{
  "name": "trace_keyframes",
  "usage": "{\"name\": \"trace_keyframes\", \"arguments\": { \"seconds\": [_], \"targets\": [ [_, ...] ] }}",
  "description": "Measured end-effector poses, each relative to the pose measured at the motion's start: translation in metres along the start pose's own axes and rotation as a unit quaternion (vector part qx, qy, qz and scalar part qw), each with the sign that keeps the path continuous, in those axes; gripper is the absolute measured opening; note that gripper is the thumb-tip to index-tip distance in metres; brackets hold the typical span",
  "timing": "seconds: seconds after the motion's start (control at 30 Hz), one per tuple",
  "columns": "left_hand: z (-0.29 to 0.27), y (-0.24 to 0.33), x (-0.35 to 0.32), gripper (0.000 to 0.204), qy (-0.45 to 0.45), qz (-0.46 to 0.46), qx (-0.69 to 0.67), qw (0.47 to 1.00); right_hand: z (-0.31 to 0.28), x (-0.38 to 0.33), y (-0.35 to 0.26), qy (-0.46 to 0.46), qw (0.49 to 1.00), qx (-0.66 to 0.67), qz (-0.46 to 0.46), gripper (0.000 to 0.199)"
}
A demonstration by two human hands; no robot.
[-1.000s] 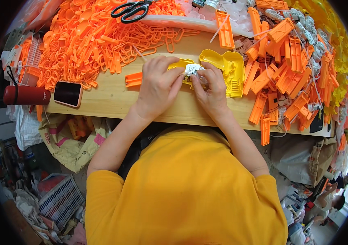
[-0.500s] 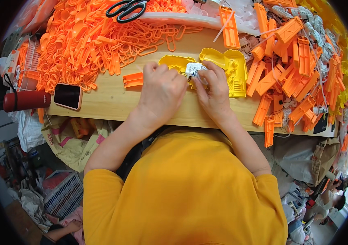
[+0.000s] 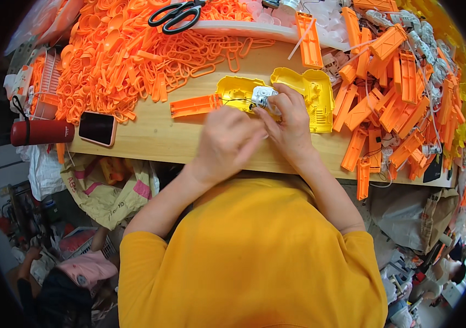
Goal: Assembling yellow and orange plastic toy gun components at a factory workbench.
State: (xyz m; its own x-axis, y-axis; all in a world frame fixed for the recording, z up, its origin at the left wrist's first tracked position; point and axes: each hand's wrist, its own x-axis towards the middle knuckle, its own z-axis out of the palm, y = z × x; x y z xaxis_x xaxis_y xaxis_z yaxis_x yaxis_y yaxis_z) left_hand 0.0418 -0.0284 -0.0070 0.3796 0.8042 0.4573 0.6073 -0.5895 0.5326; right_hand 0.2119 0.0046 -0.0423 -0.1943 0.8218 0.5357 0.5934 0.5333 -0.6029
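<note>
Between both hands: right hand [image 3: 290, 123] pinches small white motor [image 3: 262, 97] over open yellow shell [image 3: 233, 90]; left hand [image 3: 225, 143] grip unclear; second half [image 3: 317, 93] not yet joined.

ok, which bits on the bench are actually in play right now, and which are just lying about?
In play: left hand, right hand, small white motor part, yellow shell halves.
Lying about: scissors, phone, red flask, orange ring pile, orange bars.
</note>
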Motion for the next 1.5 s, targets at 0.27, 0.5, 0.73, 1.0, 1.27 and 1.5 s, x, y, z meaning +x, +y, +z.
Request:
{"name": "trace_keyframes", "arguments": {
  "seconds": [0.27,0.5,0.73,1.0,1.27,1.5],
  "targets": [
    [-0.009,-0.048,0.019,0.009,-0.03,-0.013,0.076,0.997,-0.002,0.002,0.002,-0.013,1.0,0.006,-0.005,0.03],
    [0.004,-0.047,0.035,0.009,-0.043,-0.143,-0.008,0.989,0.0,0.001,0.005,-0.002,1.0,0.003,-0.02,0.032],
    [0.001,-0.055,0.038,0.012,-0.072,-0.15,-0.047,0.985,0.002,0.001,0.009,0.013,1.0,0.014,-0.02,0.033],
    [0.007,-0.05,0.043,0.017,-0.075,-0.161,0.015,0.984,0.002,0.002,0.01,0.024,0.999,0.021,-0.014,0.033],
    [-0.015,-0.052,0.039,0.021,-0.076,-0.224,-0.162,0.958,0.008,-0.003,0.01,0.031,0.999,0.016,-0.03,0.034],
    [-0.059,-0.067,0.016,0.043,-0.121,-0.071,0.073,0.987,0.006,-0.004,0.009,0.04,0.998,0.02,-0.034,0.034]
  ]
}}
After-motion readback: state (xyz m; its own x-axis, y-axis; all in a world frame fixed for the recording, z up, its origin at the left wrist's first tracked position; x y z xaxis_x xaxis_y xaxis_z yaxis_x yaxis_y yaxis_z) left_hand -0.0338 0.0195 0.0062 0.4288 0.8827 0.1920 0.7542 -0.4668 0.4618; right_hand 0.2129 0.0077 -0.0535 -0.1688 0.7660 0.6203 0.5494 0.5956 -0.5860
